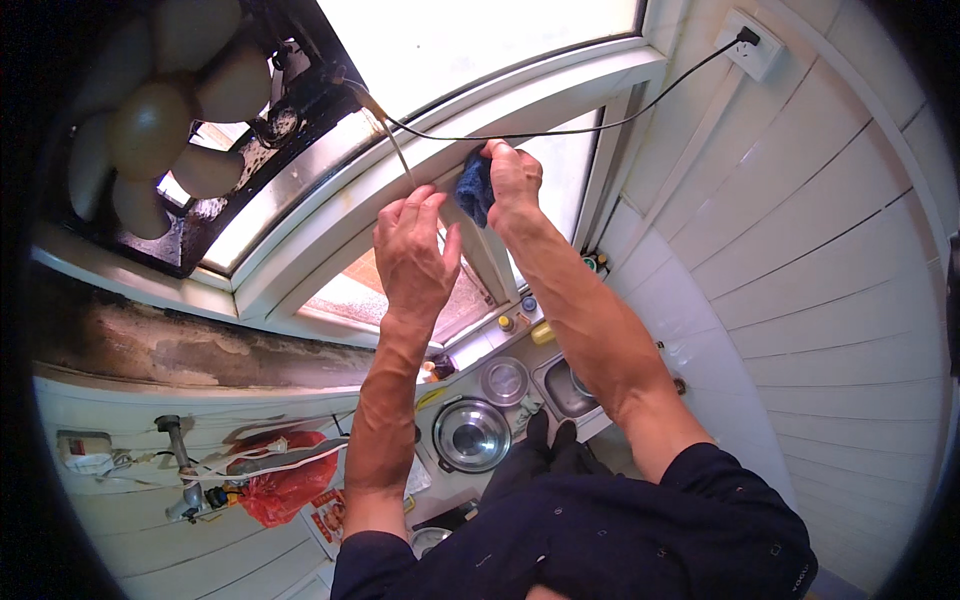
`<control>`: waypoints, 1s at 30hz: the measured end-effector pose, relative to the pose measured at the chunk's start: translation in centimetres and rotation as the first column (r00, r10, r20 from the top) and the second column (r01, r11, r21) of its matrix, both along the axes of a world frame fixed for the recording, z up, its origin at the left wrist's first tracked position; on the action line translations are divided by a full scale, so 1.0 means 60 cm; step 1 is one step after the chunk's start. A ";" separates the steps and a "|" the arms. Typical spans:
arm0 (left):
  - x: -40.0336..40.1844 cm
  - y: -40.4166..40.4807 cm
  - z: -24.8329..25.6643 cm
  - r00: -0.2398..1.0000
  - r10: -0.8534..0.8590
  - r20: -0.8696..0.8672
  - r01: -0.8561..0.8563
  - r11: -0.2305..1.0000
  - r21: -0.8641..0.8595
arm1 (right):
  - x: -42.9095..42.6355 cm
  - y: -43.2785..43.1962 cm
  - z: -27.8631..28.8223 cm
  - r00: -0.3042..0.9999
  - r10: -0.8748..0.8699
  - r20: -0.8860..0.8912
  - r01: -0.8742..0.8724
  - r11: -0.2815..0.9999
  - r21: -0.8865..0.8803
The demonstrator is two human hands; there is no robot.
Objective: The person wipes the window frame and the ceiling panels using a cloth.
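My right hand is closed on a blue cloth, held against the white window frame just under a black power cable. My left hand is raised to the left of it, fingers bent near a thin pale cord that hangs from the cable's left end. Whether the left fingers touch or grip the cord cannot be made out. A grimy exhaust fan with pale blades is set in the window at the upper left.
The cable runs to a wall socket at the upper right. Below are a steel basin, a sink, a glass-like lid and small bottles on the sill. A red plastic bag hangs at the lower left. My feet are beside the sink.
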State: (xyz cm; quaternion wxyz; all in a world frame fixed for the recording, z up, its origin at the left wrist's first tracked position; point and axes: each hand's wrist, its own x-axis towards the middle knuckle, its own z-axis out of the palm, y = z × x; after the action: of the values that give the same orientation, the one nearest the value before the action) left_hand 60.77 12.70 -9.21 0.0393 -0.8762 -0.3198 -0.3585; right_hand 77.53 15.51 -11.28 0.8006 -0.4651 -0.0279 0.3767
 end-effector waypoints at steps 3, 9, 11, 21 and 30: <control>0.007 -0.003 0.003 1.000 -0.016 0.009 0.016 1.000 -0.011 | 0.014 0.013 -0.038 0.992 -0.086 -0.087 0.091 0.994 0.054; -0.012 0.002 0.003 1.000 -0.011 0.011 0.012 1.000 -0.014 | 0.006 -0.038 -0.013 0.992 0.128 0.000 -0.128 0.991 0.039; -0.005 0.000 0.005 1.000 -0.019 0.010 0.019 1.000 -0.020 | 0.001 -0.037 -0.005 0.992 0.090 0.089 -0.095 0.994 0.051; -0.012 0.000 0.006 1.000 -0.013 0.004 0.013 0.999 -0.038 | -0.046 -0.036 -0.002 0.492 -0.324 0.808 0.389 0.912 0.129; -0.003 -0.001 0.011 0.999 -0.041 0.015 0.042 0.999 -0.028 | 0.026 -0.023 -0.042 0.544 -0.148 0.826 0.340 0.939 -0.056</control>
State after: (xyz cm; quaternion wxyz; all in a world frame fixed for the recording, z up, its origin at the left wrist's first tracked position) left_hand 60.58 12.63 -8.57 0.0170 -0.8805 -0.3069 -0.3610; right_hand 79.11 14.14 -13.82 0.6895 -0.6657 -0.2853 0.0074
